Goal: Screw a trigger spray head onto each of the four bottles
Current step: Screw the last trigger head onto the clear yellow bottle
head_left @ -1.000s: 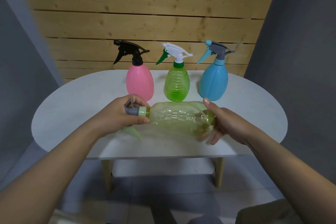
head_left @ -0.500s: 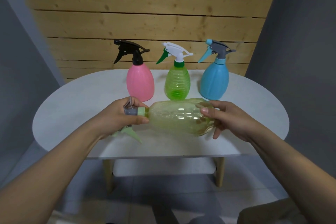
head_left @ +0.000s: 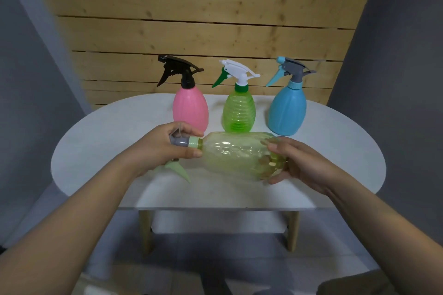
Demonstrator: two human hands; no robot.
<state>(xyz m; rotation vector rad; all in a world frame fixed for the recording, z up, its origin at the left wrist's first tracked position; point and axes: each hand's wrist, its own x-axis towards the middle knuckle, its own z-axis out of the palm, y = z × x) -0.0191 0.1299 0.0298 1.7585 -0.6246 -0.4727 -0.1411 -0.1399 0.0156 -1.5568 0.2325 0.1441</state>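
Note:
A pale yellow-green clear bottle (head_left: 237, 153) is held sideways above the white table (head_left: 100, 141). My left hand (head_left: 158, 148) is wrapped around its grey spray head (head_left: 179, 147) at the light green collar, and the pale green trigger (head_left: 176, 170) sticks out below my fingers. My right hand (head_left: 297, 163) grips the bottle's base. Behind stand three upright bottles with spray heads on them: a pink bottle (head_left: 190, 109) with a black head, a bright green bottle (head_left: 238, 112) with a white head, and a blue bottle (head_left: 287, 110) with a grey and blue head.
The round table stands against a wooden plank wall (head_left: 203, 19). Grey walls close in on both sides. The table's wooden legs (head_left: 145, 232) and the floor show below its front edge.
My right hand has shifted its hold around the bottle's base, fingers moving from over the top to under the end. The bottle stays sideways and my left hand keeps its hold on the head.

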